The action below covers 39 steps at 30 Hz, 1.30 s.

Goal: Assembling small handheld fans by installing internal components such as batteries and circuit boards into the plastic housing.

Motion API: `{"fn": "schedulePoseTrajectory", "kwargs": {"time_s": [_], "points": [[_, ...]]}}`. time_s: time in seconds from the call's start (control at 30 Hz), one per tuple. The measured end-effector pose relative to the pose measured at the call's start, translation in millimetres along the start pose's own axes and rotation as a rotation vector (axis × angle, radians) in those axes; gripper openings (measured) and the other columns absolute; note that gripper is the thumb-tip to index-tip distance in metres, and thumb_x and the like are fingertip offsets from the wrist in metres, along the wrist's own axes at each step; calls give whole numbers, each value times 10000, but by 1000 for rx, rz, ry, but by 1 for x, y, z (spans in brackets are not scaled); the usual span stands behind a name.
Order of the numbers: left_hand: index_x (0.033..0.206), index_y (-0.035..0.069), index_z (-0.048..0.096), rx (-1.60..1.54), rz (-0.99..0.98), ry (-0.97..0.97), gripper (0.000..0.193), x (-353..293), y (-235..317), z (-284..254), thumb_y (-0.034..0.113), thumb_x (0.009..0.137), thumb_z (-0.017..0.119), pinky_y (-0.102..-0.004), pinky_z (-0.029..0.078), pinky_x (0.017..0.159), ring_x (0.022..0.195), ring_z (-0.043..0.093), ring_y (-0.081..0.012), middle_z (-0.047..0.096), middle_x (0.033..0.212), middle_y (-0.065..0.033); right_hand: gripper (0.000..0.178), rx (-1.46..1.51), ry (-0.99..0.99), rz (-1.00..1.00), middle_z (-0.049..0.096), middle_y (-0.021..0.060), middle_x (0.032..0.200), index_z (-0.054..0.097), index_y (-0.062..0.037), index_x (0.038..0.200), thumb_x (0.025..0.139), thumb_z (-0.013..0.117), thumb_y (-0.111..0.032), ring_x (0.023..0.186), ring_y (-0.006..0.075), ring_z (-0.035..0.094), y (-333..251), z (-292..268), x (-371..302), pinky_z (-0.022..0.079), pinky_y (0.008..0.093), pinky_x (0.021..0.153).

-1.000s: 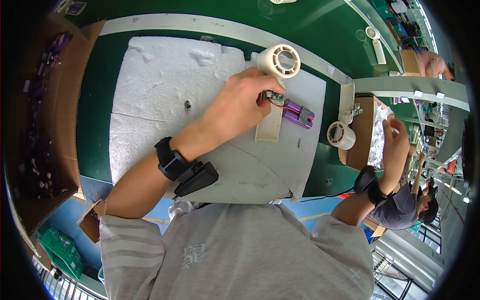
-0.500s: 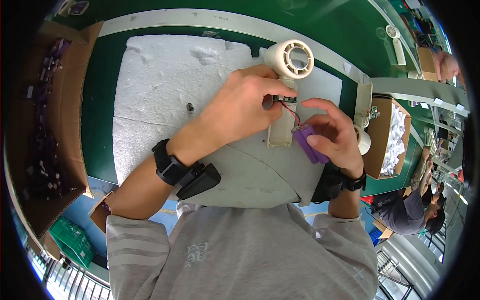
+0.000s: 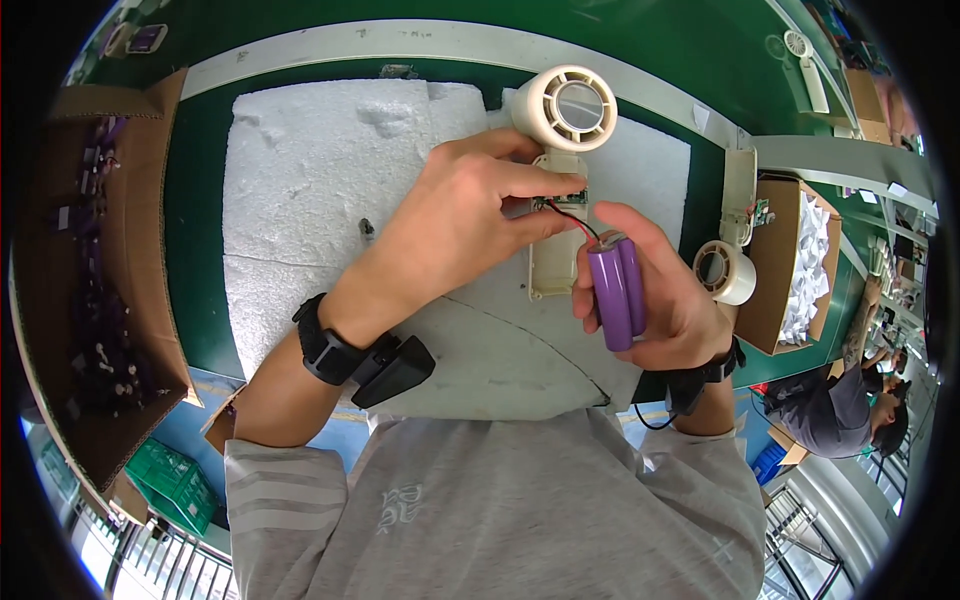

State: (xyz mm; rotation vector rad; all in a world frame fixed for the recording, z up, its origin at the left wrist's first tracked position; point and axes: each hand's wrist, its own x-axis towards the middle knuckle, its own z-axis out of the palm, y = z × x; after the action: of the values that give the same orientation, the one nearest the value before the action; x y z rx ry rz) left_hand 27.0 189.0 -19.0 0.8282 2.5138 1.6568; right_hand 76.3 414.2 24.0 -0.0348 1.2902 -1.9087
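A cream handheld fan [image 3: 548, 108] lies on white foam with its round head at the far end and its handle shell [image 3: 553, 272] open toward me. My left hand [image 3: 455, 205] is closed around the upper handle, index finger and thumb at the small green circuit board [image 3: 572, 196] inside. Red and black wires [image 3: 573, 217] run from the board to a purple battery pack [image 3: 614, 292] of two cells side by side. My right hand [image 3: 682, 305] holds this pack just right of the shell, index finger pointing up and apart from it. My left hand partly hides the board.
White foam sheets [image 3: 310, 180] cover the green bench before me. At left stands a cardboard box [image 3: 150, 260] with purple packs. Another opened fan [image 3: 741, 275] and a box of white pieces [image 3: 765, 275] lie at right. A person [image 3: 835, 415] sits farther right.
My right hand has turned the battery pack more upright, showing its two cells lengthwise, with fingers now behind it. My left hand stays at the board. The view has shifted slightly.
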Motion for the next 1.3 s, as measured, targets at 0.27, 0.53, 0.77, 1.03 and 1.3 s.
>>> {"fn": "schedulePoseTrajectory", "kwargs": {"time_s": [0.27,0.53,0.77,1.03,1.3], "points": [[987,112,749,3,-12,21,316,1,1,2,98,677,811,-348,557,679,753,672,-286,660,901,-141,919,-385,-17,-335,552,93,1096,420,-67,1373,525,765,22,1065,270,571,5,-10,8,488,382,866],[980,81,742,7,14,23,273,0,-1,1,82,710,780,-354,558,671,750,677,-297,668,889,-149,725,-1072,76,-591,598,120,1158,586,-54,1199,511,816,-43,1092,324,546,2,15,16,490,402,899],[1054,76,724,41,17,-38,325,0,4,-3,-10,740,733,-322,573,678,785,698,-282,679,990,-180,723,-1235,192,-640,610,140,1186,587,-21,1197,514,824,-39,1106,332,555,13,14,18,476,406,926],[1054,41,700,110,120,-18,267,-1,5,-6,9,790,679,-383,556,686,774,670,-348,667,908,-187,704,-1380,209,-613,599,124,1232,588,-31,1202,536,813,-17,1142,346,547,17,15,19,478,417,955],[1116,72,694,96,101,-76,314,-1,1,-8,11,808,684,-366,566,708,863,688,-346,668,1075,-209,618,-1248,332,-578,564,161,1268,629,-9,1138,546,803,22,1134,339,568,23,15,14,510,407,946]]}}
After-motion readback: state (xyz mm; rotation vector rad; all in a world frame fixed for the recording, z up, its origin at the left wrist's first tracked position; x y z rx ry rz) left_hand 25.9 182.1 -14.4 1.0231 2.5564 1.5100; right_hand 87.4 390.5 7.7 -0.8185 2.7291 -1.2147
